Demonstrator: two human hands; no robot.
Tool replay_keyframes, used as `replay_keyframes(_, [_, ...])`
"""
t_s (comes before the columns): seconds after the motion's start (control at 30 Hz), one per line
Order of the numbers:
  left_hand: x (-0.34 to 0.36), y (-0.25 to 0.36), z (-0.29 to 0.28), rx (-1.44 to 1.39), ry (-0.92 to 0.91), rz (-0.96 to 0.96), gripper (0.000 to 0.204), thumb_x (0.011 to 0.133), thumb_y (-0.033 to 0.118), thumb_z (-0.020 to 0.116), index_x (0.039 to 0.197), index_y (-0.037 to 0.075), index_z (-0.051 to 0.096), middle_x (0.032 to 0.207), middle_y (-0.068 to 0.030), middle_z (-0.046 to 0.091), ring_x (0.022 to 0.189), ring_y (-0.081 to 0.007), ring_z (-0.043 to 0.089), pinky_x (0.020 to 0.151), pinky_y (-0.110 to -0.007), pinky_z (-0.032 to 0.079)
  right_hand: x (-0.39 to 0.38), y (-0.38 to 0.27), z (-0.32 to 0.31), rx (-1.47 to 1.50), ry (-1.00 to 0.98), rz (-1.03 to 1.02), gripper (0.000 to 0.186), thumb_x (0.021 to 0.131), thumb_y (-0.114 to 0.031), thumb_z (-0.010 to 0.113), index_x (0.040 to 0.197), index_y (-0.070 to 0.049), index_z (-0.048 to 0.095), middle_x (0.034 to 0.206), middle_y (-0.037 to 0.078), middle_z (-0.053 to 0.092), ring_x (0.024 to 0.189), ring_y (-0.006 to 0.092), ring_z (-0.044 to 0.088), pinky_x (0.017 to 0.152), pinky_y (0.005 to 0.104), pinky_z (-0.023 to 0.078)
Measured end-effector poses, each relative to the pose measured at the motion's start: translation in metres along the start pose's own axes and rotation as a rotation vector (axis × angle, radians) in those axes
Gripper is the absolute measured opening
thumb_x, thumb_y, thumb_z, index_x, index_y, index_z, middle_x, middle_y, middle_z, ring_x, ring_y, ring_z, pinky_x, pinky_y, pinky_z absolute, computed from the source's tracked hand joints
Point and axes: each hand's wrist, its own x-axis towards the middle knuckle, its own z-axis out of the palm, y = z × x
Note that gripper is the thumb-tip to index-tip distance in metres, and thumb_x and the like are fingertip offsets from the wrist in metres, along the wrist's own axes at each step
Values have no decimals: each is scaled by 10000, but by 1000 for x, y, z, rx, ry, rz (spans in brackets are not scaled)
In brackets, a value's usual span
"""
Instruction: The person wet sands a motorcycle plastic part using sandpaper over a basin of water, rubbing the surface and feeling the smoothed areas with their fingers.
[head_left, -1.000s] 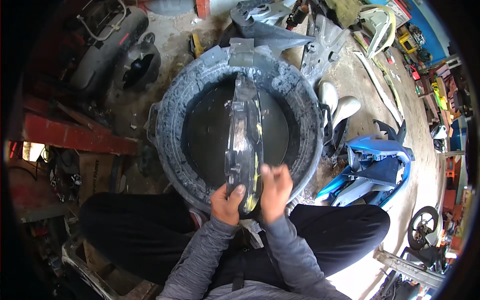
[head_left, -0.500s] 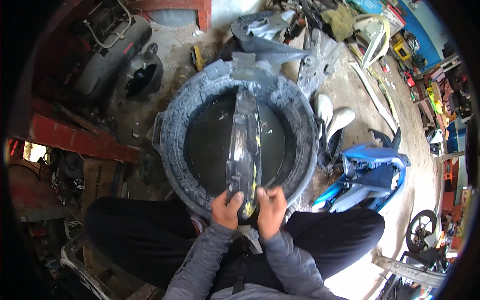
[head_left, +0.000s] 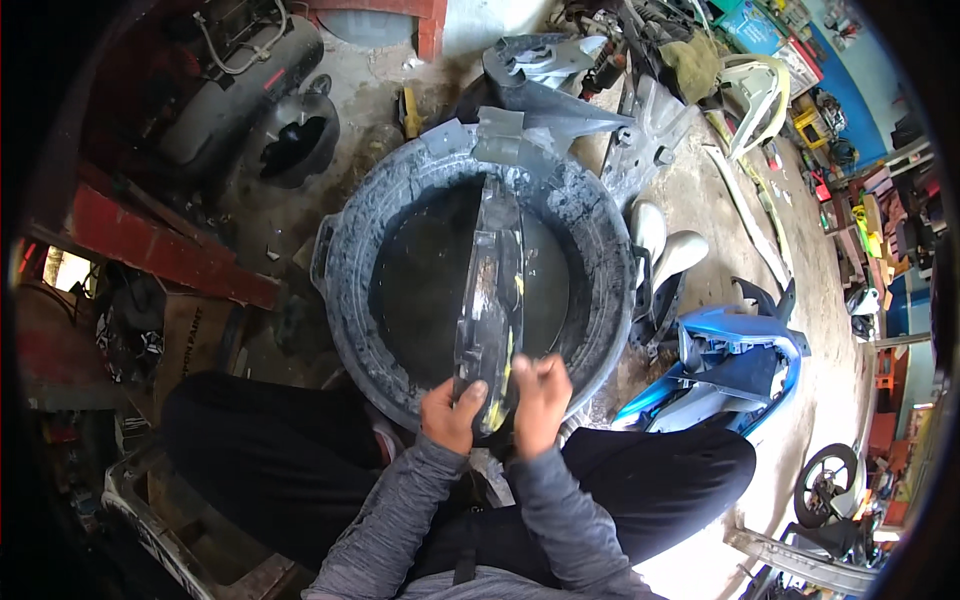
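Observation:
A long, narrow black plastic panel (head_left: 487,290), scuffed grey with yellow patches along its right edge, lies lengthwise over a big round tub (head_left: 345,250). Its far end rests by the tub's far inner wall, above dark water (head_left: 415,270). My left hand (head_left: 452,412) is closed round the panel's near end, thumb on top. Against the panel's right edge, my right hand (head_left: 541,400) has its fingers curled in; whatever they may hold is hidden. The tub's rim is crusted with grey residue, and grey pieces of tape or sheet cover its far side.
Blue motorcycle fairing (head_left: 725,365) lies on the floor to the right, near two silvery rounded parts (head_left: 668,250). Grey panels (head_left: 540,95) are piled beyond the tub. A cylindrical tank (head_left: 245,95) and a red metal frame (head_left: 165,245) stand left. Cluttered shelves line the far right.
My right hand has slid slightly away from me along the panel's edge. The left hand keeps its grip. The whole view has shifted a little.

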Motion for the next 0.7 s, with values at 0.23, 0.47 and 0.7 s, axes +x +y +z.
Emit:
replay_keyframes(0.23, [-2,-3,3,-72,13,-11,282,963,237,644,1052,-26,693,900,-6,688,803,-60,583,723,-256,488,6,-8,0,-212,20,-89,251,928,-89,688,782,-44,488,694,-22,487,675,67,419,588,274,398])
replay_keyframes(0.47, [8,5,6,-23,48,10,258,959,218,641,995,-30,704,850,-6,692,762,-64,588,699,-262,491,11,-13,11,22,16,40,237,929,-69,681,785,-36,496,726,-15,528,700,53,448,615,234,400])
replay_keyframes(0.7, [5,3,9,-144,48,-20,270,958,226,652,1008,-35,703,875,1,688,791,-60,582,716,-262,487,32,6,11,8,8,-13,238,938,-66,667,777,-46,494,715,-13,556,676,42,456,597,235,410])
